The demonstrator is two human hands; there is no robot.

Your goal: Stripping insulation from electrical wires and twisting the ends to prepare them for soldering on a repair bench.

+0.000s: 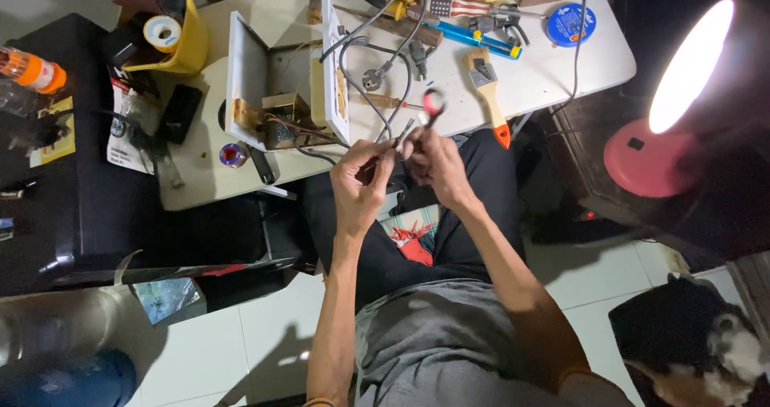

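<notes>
Beyond both hands a cluttered white counter (553, 70) is sitting under pink lamp (666, 134) glow, while left hand (361, 184) and right hand (433, 162) are pinching a grey cable (377, 114) end between them

Left hand (361, 178) and right hand (433, 162) pinch a grey cable (377, 110) beside the white table (553, 66)

We have a single view here, from a camera on the person's head, and we're looking steeply down over the lap at the left hand (358, 184) and right hand (434, 163), fairly close. Beyond them, toward the top, we take in the white worktable (553, 66); tiled floor fills the bottom.
</notes>
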